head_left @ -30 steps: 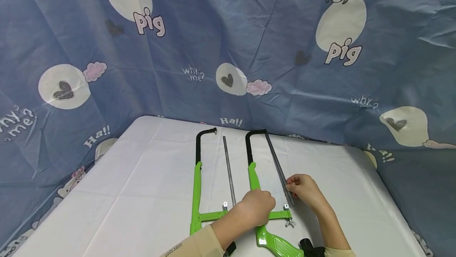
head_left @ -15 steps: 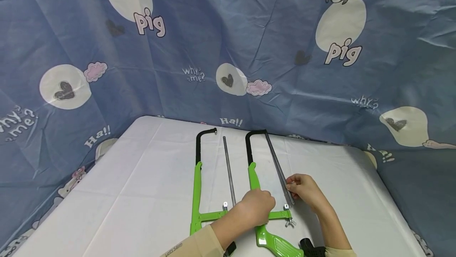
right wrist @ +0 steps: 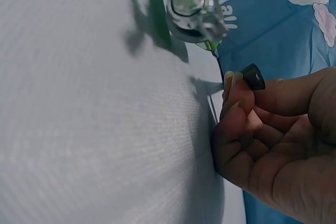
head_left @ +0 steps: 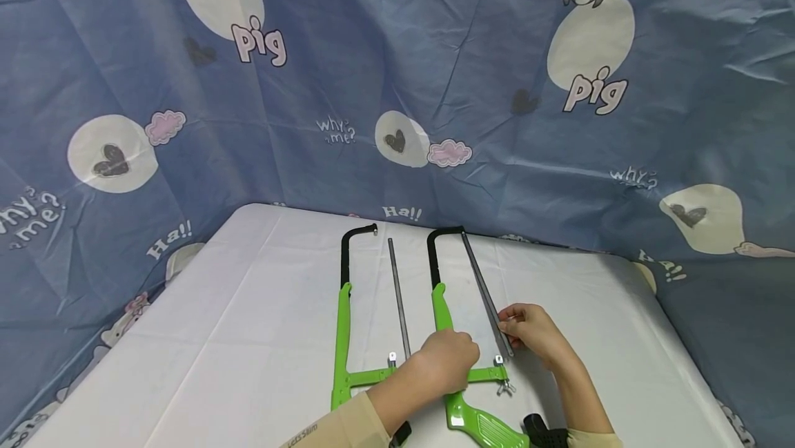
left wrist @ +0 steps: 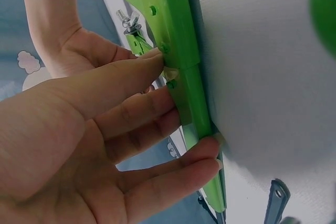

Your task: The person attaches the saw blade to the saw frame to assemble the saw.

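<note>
Two hands of yours are at work on the held saw frame [head_left: 442,310], the green one with the black arm [head_left: 433,258] bent over at its far end. Your left hand [head_left: 446,359] has thumb and fingers bent upon this frame and grips it by its side. Your right hand [head_left: 531,329], just to the right of the held saw frame, pinches a dark grey bar [head_left: 484,284] near its lower end.

This bar lies along the right side of the held saw frame. Its far end meets the tip of the black arm, but whether it is hooked there, you cannot tell from these views. Its near end is just beside the metal peg [head_left: 499,359] on the frame's cross piece [head_left: 484,375] and seems not seated on it. The wing nut [head_left: 506,388] is at the outer end of this cross piece.

To the left of the held saw frame lies a second frame [head_left: 342,337], and between the two lies a second bar [head_left: 399,296].

The step in hand looks like fitting the bar to the frame. Next, it probably asks you to hold the far end in place and to guide the near end onto the peg, carefully, because the far end may slip.
</note>
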